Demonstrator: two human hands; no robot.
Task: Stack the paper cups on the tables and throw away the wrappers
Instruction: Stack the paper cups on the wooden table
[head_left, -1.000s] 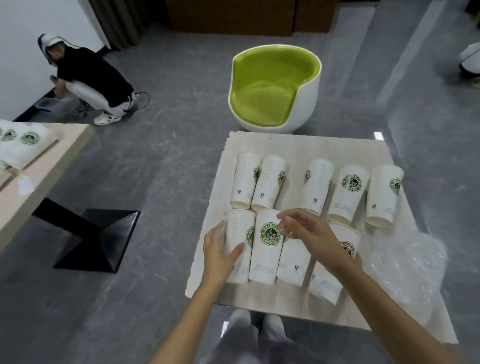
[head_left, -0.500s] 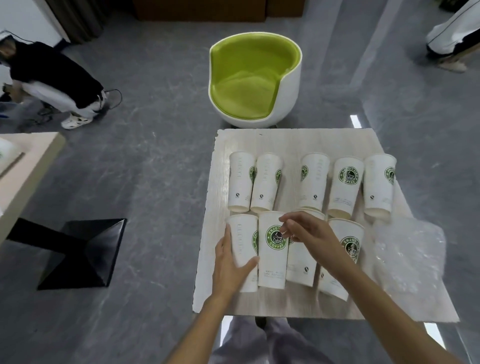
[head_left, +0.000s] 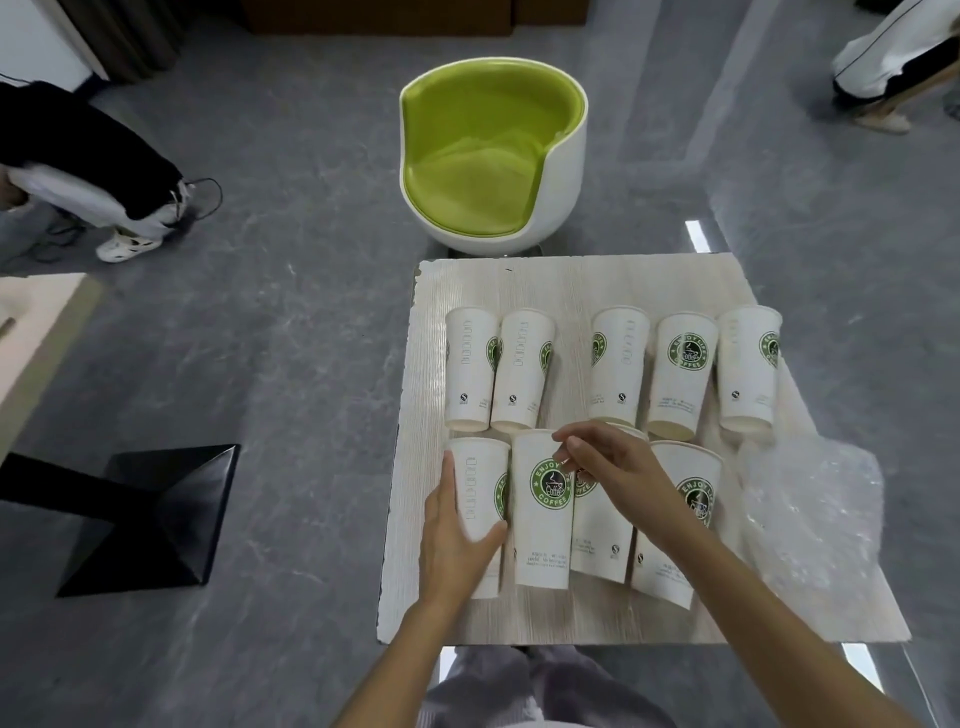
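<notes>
Update: barely shifted since a second ago, kept the left hand (head_left: 457, 540) clamped, thumb over, on the leftmost near-row white paper cup with green logo (head_left: 480, 478) on the pale wood-grain table (head_left: 519, 280), held the right hand (head_left: 618, 467) fingertips-bunched above its neighbours (head_left: 543, 519) (couldn't tell if pinching), stacked nothing yet, left the clear crinkly plastic wrapper (head_left: 815, 514) lying rightward.

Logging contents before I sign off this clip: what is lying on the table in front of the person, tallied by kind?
paper cups: 9 (5 in the far row, 4 in the near row)
clear plastic wrapper: 1
Total: 10
</notes>
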